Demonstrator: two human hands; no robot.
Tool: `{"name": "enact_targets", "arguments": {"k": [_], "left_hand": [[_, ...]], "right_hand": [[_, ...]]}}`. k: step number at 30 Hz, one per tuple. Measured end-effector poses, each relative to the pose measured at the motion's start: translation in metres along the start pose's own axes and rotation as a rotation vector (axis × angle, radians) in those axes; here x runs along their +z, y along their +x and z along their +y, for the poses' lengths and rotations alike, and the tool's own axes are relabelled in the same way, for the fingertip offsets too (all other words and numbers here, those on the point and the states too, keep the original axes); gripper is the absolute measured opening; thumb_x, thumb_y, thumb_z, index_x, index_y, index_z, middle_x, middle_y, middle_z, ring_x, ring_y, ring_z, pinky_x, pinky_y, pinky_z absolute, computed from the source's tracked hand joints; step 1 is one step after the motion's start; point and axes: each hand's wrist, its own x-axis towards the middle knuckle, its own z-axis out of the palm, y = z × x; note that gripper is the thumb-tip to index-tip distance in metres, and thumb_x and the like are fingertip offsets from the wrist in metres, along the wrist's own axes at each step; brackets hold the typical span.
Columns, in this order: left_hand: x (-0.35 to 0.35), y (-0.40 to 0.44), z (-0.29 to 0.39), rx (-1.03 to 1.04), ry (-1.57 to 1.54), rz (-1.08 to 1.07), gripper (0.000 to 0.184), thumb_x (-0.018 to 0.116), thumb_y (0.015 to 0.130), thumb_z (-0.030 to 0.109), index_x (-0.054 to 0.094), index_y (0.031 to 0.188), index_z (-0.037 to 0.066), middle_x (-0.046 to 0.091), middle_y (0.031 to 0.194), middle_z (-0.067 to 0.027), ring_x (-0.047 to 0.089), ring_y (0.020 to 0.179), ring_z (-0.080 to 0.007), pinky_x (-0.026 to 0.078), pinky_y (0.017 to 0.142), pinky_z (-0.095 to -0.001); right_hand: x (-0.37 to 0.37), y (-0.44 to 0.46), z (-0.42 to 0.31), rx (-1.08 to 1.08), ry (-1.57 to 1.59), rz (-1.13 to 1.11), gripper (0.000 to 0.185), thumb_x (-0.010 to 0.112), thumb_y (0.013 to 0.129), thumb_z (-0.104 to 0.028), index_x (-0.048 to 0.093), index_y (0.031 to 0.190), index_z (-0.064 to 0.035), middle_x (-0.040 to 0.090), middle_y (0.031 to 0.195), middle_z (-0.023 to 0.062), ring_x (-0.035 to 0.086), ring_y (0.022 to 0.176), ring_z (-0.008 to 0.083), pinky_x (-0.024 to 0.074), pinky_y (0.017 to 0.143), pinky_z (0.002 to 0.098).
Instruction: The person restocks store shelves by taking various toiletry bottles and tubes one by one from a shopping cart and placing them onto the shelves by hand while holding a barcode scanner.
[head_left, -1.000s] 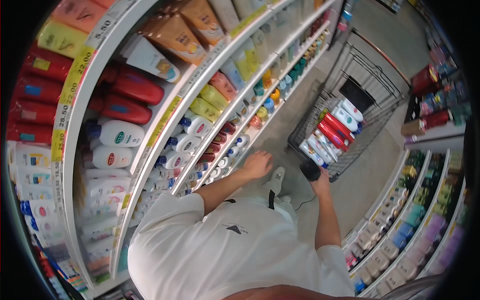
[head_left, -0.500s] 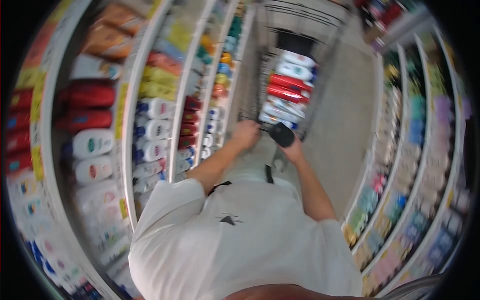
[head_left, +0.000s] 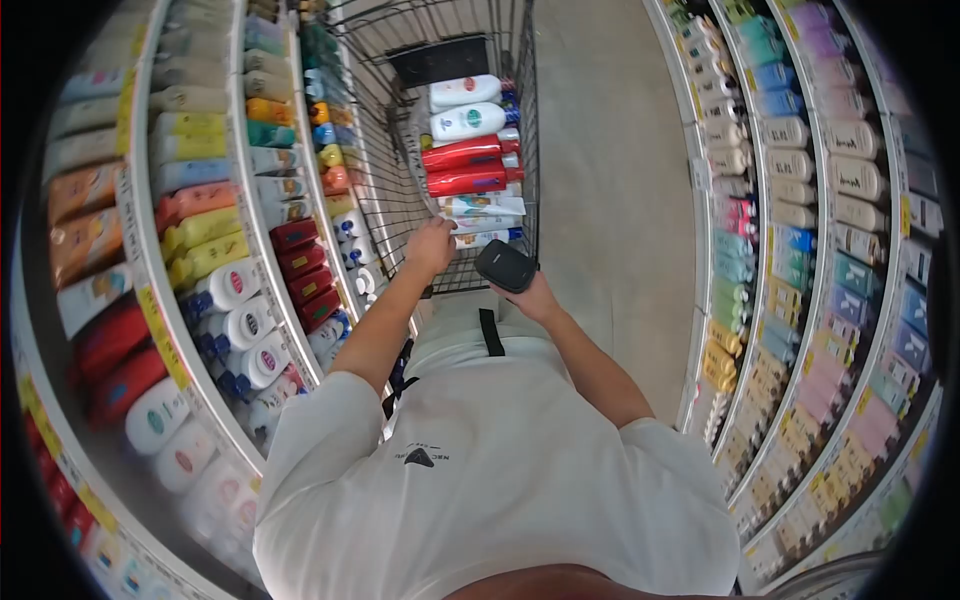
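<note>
Ahead of me is a wire shopping cart [head_left: 535, 130]. My left hand [head_left: 431, 246] is at its near left side, fingers curled and closed at the wire frame, close to the white tubes [head_left: 485, 206] inside. My right hand [head_left: 535, 297] is at the cart's near right corner, closed around a black rounded device [head_left: 505, 266] that hides most of its fingers. In the cart, two red bottles [head_left: 466, 180] lie beyond the tubes. Farther up lie a white bottle with a green label [head_left: 467, 122] and a white bottle with a red label [head_left: 466, 91].
Shelves of bottles and tubes line both sides. The left shelf [head_left: 150, 300] holds orange packs [head_left: 85, 210] and white bottles [head_left: 232, 285]. The right shelf [head_left: 757, 300] carries rows of pastel bottles. Grey floor [head_left: 610, 200] runs between the cart and the right shelf.
The view has swung, so the cart and both hands now appear farther left. My left hand sits higher along the cart's left side, nearer the tubes. The right hand still has the black device.
</note>
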Motion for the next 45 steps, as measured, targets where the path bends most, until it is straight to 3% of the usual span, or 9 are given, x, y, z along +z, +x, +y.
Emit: {"name": "enact_targets", "arguments": {"k": [6,13,19,25,27,31,33,35,45], "left_hand": [[0.062,0.062,-0.015,0.321,0.234,0.113,0.059,0.067,0.081,0.015,0.051,0.137,0.014,0.057,0.129,-0.0071,0.054,0.121,-0.0284,0.045,0.099,-0.0483],[0.063,0.08,-0.002,0.345,0.428,-0.079,0.045,0.071,0.081,0.023,0.061,0.122,0.01,0.057,0.119,-0.0096,0.056,0.114,-0.0276,0.048,0.089,-0.047],[0.042,0.052,-0.042,0.232,0.003,-0.104,0.054,0.068,0.087,0.032,0.057,0.13,0.001,0.06,0.127,-0.0264,0.06,0.112,-0.0452,0.049,0.096,-0.0472],[-0.006,0.011,-0.067,0.14,-0.906,0.04,0.047,0.056,0.095,0.034,0.057,0.131,0.005,0.067,0.113,-0.0168,0.069,0.086,-0.0361,0.056,0.082,-0.0461],[-0.07,-0.03,-0.018,-0.211,-1.326,-0.179,0.045,0.051,0.097,0.042,0.057,0.122,0.006,0.066,0.109,-0.0111,0.069,0.08,-0.0274,0.057,0.072,-0.0395],[-0.127,-0.045,0.03,0.064,-1.742,-0.22,0.047,0.033,0.104,0.043,0.053,0.126,0.006,0.065,0.105,-0.0121,0.067,0.079,-0.0247,0.056,0.066,-0.0377],[-0.177,-0.075,0.079,0.234,-1.781,-0.219,0.052,0.03,0.105,0.044,0.052,0.128,0.004,0.065,0.108,-0.0129,0.065,0.083,-0.024,0.055,0.067,-0.0374],[-0.196,-0.089,0.1,0.306,-1.791,-0.227,0.051,0.029,0.105,0.043,0.05,0.131,0.005,0.065,0.11,-0.0131,0.065,0.085,-0.0235,0.055,0.068,-0.0374],[-0.217,-0.123,0.14,0.403,-1.587,-0.067,0.056,0.048,0.104,0.021,0.028,0.155,0.011,0.051,0.14,-0.0115,0.057,0.122,-0.0223,0.05,0.1,-0.0377]], "right_hand": [[0.009,-0.017,-0.012,0.056,0.026,0.039,0.044,0.084,0.081,-0.027,0.07,0.116,-0.0052,0.074,0.109,0.0117,0.071,0.098,0.0215,0.0546,0.088,0.0348],[0.019,-0.011,-0.005,0.089,0.003,0.116,0.044,0.083,0.079,-0.029,0.069,0.114,-0.0062,0.074,0.104,0.0147,0.07,0.095,0.0278,0.0542,0.087,0.0368],[0.021,-0.016,-0.023,0.172,-0.279,0.131,0.047,0.084,0.073,-0.043,0.072,0.097,-0.0047,0.074,0.084,0.0141,0.072,0.082,0.0304,0.0567,0.078,0.0406],[-0.002,-0.035,-0.071,0.22,-0.384,0.082,0.04,0.081,0.073,-0.046,0.071,0.079,-0.0071,0.071,0.067,0.005,0.071,0.067,0.0207,0.057,0.068,0.0366],[-0.02,-0.049,-0.098,0.26,-0.215,0.047,0.036,0.081,0.074,-0.04,0.069,0.079,-0.0059,0.069,0.065,0.0039,0.069,0.063,0.0152,0.0555,0.062,0.0335],[-0.038,-0.077,-0.17,0.188,0.081,0.003,0.025,0.081,0.082,-0.027,0.07,0.092,-0.0069,0.063,0.068,0.0003,0.059,0.059,0.008,0.0495,0.056,0.0259],[-0.038,-0.086,-0.197,0.137,0.117,-0.021,0.028,0.082,0.081,-0.024,0.07,0.098,-0.0052,0.066,0.072,0.0013,0.062,0.062,0.0112,0.0527,0.06,0.0308],[-0.04,-0.092,-0.211,-0.366,-0.151,0.143,0.032,0.082,0.08,-0.022,0.07,0.103,-0.0046,0.071,0.077,0.0053,0.066,0.066,0.02,0.0554,0.066,0.0375],[-0.051,-0.093,-0.25,-0.481,-0.538,0.113,0.039,0.078,0.073,-0.016,0.07,0.11,-0.0076,0.072,0.087,0.0176,0.069,0.077,0.0364,0.055,0.075,0.0424]]}}
